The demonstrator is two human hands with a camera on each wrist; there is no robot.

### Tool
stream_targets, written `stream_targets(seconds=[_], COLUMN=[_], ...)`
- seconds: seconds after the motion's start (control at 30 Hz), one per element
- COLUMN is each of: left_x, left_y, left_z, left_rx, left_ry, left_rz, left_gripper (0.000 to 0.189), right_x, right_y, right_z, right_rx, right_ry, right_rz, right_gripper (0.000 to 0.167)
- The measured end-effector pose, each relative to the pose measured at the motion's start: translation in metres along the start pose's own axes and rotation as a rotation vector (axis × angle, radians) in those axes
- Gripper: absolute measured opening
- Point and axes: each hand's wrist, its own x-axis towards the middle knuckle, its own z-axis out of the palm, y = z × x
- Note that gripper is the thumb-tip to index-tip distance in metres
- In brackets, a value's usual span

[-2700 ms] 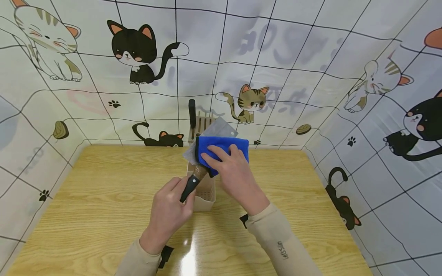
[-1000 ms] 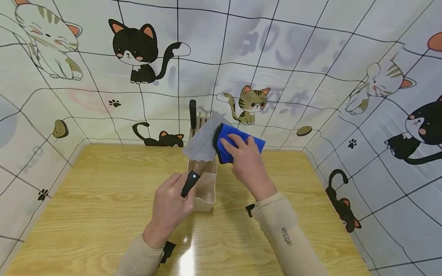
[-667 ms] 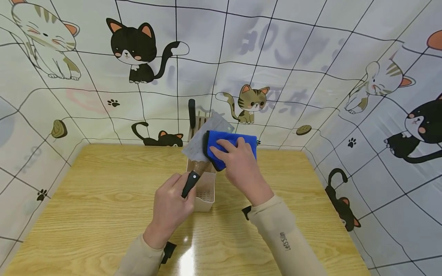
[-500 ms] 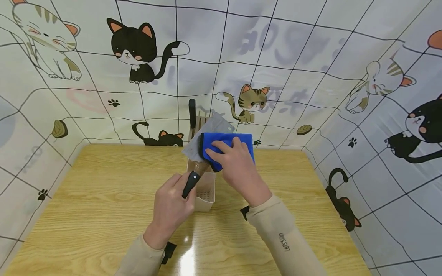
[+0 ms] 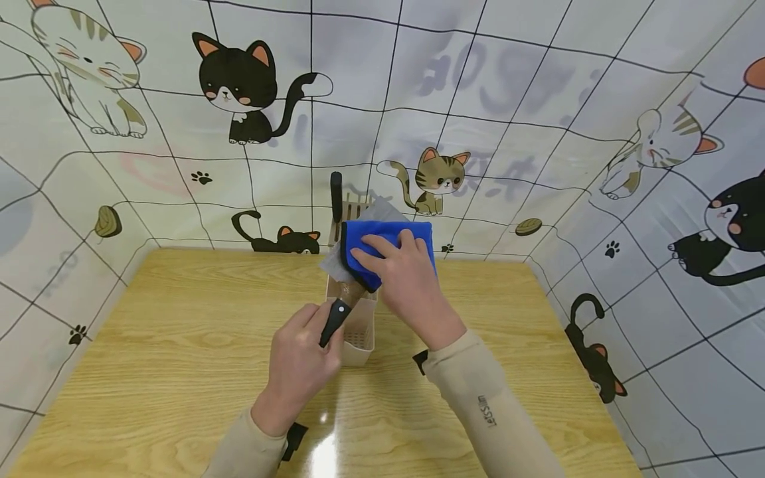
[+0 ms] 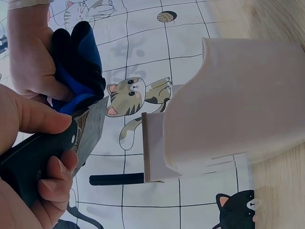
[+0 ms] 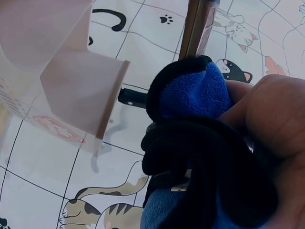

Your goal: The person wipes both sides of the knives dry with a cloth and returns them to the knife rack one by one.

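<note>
My left hand grips the black handle of a cleaver, its thumb lying along the handle in the left wrist view. The wide grey cleaver blade points up and away to the right, mostly hidden behind a cloth. My right hand holds this folded blue cloth with black edging over the blade, fingers spread on its upper face. In the right wrist view the cloth folds round both sides of the blade.
Beneath the cleaver a beige knife holder stands on the wooden table. A second knife's black handle sticks up from its slotted back part. Behind hangs a white curtain with printed cats.
One second ago the cloth was tilted near the blade's right end with much of the blade bare. It has since slid left, covering most of the blade. The left hand has stayed nearly still.
</note>
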Motion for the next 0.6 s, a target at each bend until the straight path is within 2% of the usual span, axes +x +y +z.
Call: stream_targets(seconds=[0.33,0.6], left_x=[-0.001,-0.002], left_y=[0.002,0.003], left_z=[-0.001,-0.003], left_rx=[0.000,0.008], left_ry=[0.004,-0.009], left_rz=[-0.005,-0.001], left_gripper=[0.023,0.025], right_x=[0.004,0.006], right_y=[0.014,0.027], right_z=[0.005,0.009], right_rx=[-0.001,0.013], right_ry=[-0.013,-0.059], right_rz=[0.098,0.183], right_gripper=[0.060,0.062])
